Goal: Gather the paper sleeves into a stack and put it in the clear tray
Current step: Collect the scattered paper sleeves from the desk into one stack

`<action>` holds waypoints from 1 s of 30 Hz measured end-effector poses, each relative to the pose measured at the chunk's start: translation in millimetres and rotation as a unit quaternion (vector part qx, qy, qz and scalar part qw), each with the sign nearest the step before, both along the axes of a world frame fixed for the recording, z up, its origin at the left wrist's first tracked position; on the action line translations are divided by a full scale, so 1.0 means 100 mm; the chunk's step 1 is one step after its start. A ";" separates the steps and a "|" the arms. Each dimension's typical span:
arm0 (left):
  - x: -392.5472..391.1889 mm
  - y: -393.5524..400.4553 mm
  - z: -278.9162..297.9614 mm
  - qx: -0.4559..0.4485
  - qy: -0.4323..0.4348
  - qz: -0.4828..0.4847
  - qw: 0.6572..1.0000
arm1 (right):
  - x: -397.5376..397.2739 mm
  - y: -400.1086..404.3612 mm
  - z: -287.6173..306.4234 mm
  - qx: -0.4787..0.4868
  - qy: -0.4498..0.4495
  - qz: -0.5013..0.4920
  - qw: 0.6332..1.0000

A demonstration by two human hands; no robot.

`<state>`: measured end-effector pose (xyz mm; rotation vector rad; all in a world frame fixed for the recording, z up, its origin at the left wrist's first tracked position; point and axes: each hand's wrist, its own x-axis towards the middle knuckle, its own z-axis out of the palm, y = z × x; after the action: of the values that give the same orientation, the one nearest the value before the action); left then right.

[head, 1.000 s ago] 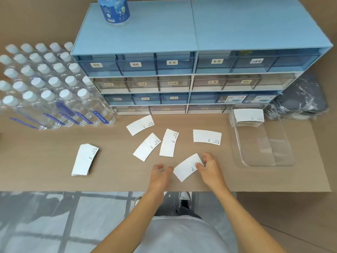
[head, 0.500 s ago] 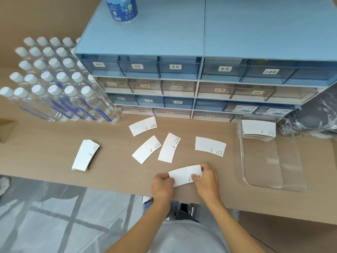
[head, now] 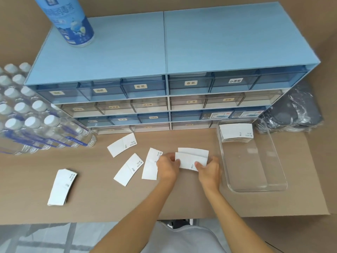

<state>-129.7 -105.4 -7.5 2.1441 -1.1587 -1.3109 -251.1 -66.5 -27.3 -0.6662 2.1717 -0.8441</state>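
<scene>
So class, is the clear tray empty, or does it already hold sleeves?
Partly filled. The clear tray holds one stack of sleeves at its far end; its near part is bare.

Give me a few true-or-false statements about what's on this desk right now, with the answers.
1. Both hands, left hand and right hand, hold one paper sleeve. True.
2. The clear tray is empty. False: a stack of sleeves lies at its far end.
3. Three single sleeves lie loose left of the hands. True.
4. The small sleeve pile at the left sits on the water bottles. False: it lies on the desk, nearer the person.
5. A blue canister stands on the drawer cabinet. True.
</scene>
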 end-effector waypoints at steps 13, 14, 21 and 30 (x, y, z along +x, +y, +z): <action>-0.14 -0.19 -0.13 0.035 -0.077 -0.026 0.996 | -0.06 -0.24 -0.11 0.088 0.012 0.008 0.996; -0.13 -0.18 -0.13 0.035 -0.072 -0.026 0.996 | -0.06 -0.23 -0.12 0.082 0.010 0.010 0.996; 0.08 0.00 -0.09 0.027 -0.046 0.032 0.998 | 0.06 -0.16 -0.08 0.021 -0.042 0.048 0.998; 0.70 0.64 -0.15 0.056 0.023 0.306 0.950 | 0.62 -0.42 0.02 0.033 0.027 0.362 0.931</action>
<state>-60.1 -41.2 -22.6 2.2688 -0.3404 -1.1392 -188.8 -108.3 -25.2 -1.3490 1.7653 -0.3541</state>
